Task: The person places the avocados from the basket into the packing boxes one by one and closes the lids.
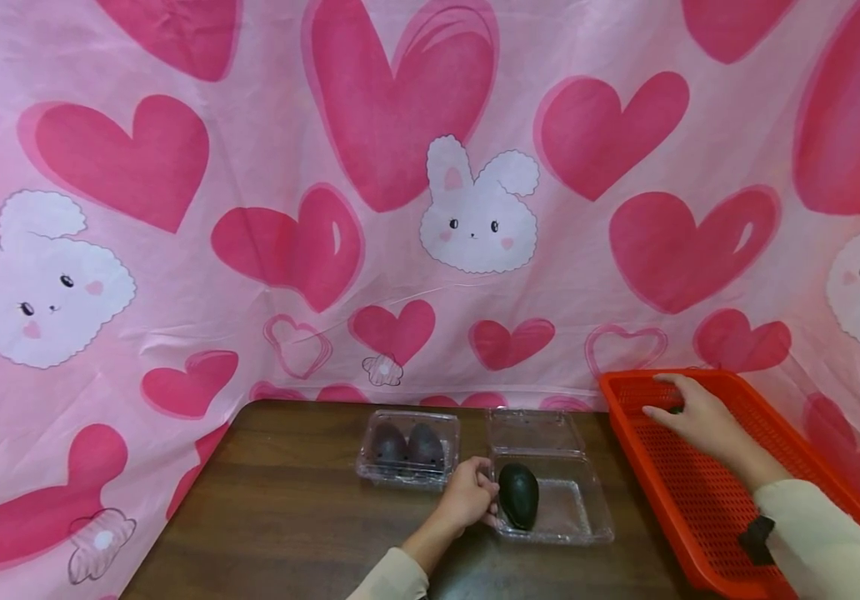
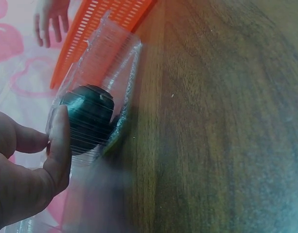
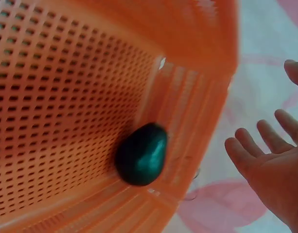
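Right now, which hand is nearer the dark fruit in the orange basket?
Right. The right hand is over the basket's far end, close to the dark fruit but not touching it. The left hand is outside the basket, at the open clear box's left edge.

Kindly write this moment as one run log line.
left hand: pinches open clear box at edge; right hand: empty, above orange basket; open box: one green fruit; closed box: two dark fruits; basket: another green fruit

Counts in view: 4 dark avocados [image 1: 518, 497], 2 clear plastic boxes [image 1: 563, 507], 1 orange perforated basket [image 1: 700, 492], 2 bare hands [image 1: 467, 496], 1 table [image 1: 287, 500].
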Demonstrator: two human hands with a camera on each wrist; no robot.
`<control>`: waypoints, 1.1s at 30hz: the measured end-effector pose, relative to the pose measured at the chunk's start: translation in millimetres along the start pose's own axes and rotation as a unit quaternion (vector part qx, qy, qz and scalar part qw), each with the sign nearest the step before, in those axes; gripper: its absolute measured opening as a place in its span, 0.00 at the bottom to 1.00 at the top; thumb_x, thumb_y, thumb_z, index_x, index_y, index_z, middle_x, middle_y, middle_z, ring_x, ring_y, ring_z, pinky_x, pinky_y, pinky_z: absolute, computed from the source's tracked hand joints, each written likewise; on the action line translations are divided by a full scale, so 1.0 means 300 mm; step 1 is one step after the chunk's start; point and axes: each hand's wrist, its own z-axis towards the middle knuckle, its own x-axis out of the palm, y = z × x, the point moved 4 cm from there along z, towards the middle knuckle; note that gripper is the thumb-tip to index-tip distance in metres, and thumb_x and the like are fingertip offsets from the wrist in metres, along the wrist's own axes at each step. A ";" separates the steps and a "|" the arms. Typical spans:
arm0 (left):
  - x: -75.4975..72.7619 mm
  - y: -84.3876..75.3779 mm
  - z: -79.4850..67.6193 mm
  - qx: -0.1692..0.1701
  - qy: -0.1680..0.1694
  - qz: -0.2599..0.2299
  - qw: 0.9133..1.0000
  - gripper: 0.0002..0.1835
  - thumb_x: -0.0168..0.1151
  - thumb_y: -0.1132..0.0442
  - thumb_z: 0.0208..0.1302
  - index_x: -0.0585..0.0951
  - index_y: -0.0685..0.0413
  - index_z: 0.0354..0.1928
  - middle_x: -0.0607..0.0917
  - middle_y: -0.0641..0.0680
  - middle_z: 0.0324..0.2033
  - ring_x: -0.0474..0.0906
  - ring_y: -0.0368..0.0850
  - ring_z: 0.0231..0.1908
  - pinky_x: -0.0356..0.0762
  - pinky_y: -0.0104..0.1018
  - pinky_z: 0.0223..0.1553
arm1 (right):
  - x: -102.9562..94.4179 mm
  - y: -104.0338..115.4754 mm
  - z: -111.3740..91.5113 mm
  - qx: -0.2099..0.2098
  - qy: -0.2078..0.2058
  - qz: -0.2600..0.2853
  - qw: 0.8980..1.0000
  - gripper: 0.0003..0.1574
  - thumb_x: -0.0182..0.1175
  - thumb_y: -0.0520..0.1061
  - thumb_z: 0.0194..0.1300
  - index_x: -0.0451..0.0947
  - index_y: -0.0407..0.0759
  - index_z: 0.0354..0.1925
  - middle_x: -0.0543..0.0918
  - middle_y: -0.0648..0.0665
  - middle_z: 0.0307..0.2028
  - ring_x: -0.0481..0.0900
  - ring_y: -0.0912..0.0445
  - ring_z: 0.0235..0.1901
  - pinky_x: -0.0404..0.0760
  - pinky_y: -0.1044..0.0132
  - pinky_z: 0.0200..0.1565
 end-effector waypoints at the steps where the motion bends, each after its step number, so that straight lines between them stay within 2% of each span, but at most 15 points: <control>1: 0.000 0.000 0.000 -0.001 0.000 0.001 1.000 0.22 0.59 0.80 0.65 0.73 0.72 0.61 0.77 0.52 0.25 0.73 0.41 0.17 0.84 0.38 0.15 | 0.000 -0.015 0.005 0.000 0.000 0.002 1.000 0.56 0.65 0.65 0.69 0.56 0.27 0.74 0.64 0.20 0.67 0.68 0.25 0.61 0.73 0.24 0.58; 7: 0.001 -0.001 0.000 -0.002 0.004 -0.002 1.000 0.22 0.58 0.80 0.66 0.72 0.73 0.62 0.76 0.52 0.25 0.72 0.40 0.17 0.84 0.38 0.16 | 0.010 -0.104 0.025 -0.013 -0.015 -0.001 1.000 0.53 0.67 0.60 0.68 0.59 0.28 0.73 0.63 0.20 0.68 0.62 0.25 0.64 0.66 0.21 0.61; 13: 0.002 -0.006 -0.001 0.000 0.003 -0.004 1.000 0.22 0.58 0.80 0.66 0.72 0.73 0.62 0.76 0.53 0.25 0.72 0.40 0.17 0.84 0.38 0.15 | 0.019 -0.178 0.034 -0.022 -0.026 -0.018 0.999 0.48 0.71 0.52 0.65 0.62 0.27 0.70 0.64 0.19 0.66 0.62 0.24 0.63 0.65 0.20 0.60; 20: 0.006 -0.005 0.001 -0.003 -0.002 -0.006 1.000 0.22 0.59 0.80 0.65 0.73 0.72 0.61 0.77 0.54 0.25 0.72 0.41 0.16 0.84 0.38 0.15 | 0.038 -0.252 0.047 -0.037 -0.020 -0.042 0.998 0.48 0.73 0.49 0.62 0.63 0.24 0.68 0.64 0.17 0.66 0.61 0.22 0.63 0.64 0.20 0.60; 26: 0.004 -0.006 0.006 -0.004 0.003 -0.010 1.000 0.23 0.58 0.81 0.65 0.73 0.71 0.62 0.78 0.56 0.26 0.72 0.41 0.17 0.84 0.38 0.15 | 0.045 -0.310 0.059 -0.016 -0.007 -0.063 0.998 0.50 0.74 0.49 0.60 0.62 0.22 0.67 0.61 0.16 0.65 0.61 0.20 0.61 0.64 0.19 0.60; 33: 0.003 -0.002 0.006 -0.010 0.005 -0.015 1.000 0.24 0.56 0.82 0.63 0.72 0.71 0.63 0.78 0.56 0.26 0.72 0.41 0.17 0.84 0.39 0.15 | 0.047 -0.355 0.067 0.008 0.017 -0.060 0.998 0.54 0.74 0.50 0.59 0.60 0.22 0.69 0.57 0.14 0.67 0.57 0.18 0.61 0.61 0.17 0.60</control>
